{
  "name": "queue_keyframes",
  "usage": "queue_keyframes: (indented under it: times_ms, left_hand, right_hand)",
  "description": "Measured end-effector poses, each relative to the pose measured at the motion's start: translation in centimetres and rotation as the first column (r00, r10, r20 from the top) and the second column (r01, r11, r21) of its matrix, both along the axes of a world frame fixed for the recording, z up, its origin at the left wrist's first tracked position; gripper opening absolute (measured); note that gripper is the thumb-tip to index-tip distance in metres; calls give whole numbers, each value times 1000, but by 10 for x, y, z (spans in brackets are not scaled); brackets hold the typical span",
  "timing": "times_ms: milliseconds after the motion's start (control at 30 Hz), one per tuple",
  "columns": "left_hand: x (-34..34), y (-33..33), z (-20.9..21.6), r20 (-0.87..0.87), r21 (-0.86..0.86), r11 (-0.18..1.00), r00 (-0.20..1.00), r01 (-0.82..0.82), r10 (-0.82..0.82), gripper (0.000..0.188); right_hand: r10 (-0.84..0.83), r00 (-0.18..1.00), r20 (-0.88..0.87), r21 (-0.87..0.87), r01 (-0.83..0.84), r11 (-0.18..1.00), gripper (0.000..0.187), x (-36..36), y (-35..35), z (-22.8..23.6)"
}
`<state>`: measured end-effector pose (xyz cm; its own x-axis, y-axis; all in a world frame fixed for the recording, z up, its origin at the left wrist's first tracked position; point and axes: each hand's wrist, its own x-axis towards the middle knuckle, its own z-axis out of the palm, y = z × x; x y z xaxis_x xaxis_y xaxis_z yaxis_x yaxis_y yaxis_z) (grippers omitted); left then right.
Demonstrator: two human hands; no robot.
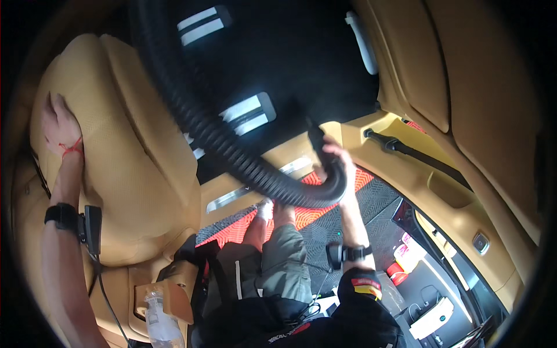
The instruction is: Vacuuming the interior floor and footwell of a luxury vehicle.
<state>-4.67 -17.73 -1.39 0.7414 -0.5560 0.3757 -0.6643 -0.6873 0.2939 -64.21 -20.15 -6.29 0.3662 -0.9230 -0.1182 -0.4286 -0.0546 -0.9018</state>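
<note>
My left hand [60, 124] lies flat on the side of a tan leather car seat [125, 151], fingers stretched out and holding nothing. A red string circles that wrist. At the door opening, my right hand [343, 165] is wrapped round the end of a ribbed black vacuum hose [232, 152]. The hose loops down from the top of the view and bends back up through my grip. Its dark nozzle [315, 139] points toward the black car floor [313, 64], just past the tan sill. The nozzle's tip blends into the dark floor.
Silver-white seat rails [246, 113] lie on the floor. A metal strip [227, 199] runs along the sill. The open door's pocket [449, 188] holds a black tube [426, 156]. A clear plastic bottle [159, 316] stands at lower left. Red and grey mats [325, 223] cover the ground outside.
</note>
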Motion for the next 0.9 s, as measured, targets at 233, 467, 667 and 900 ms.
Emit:
queue_keyframes:
  times_ms: [233, 467, 667, 900]
  left_hand:
    - [3, 4, -5, 48, 16, 1000, 999, -10, 9, 57]
    - [-10, 4, 1, 39, -15, 1000, 999, 16, -15, 55]
    - [-16, -3, 4, 32, -2, 1000, 999, -7, 7, 55]
    - [-13, 2, 6, 32, 2, 1000, 999, -29, 29, 56]
  right_hand:
    - [-49, 996, 76, 185, 34, 982, 43, -23, -17, 25]
    - [274, 960, -61, 366, -234, 901, 43, -8, -14, 55]
    - [136, 990, -36, 224, -125, 967, 44, -10, -38, 46]
    - [265, 964, 5, 299, -254, 920, 41, -8, -40, 58]
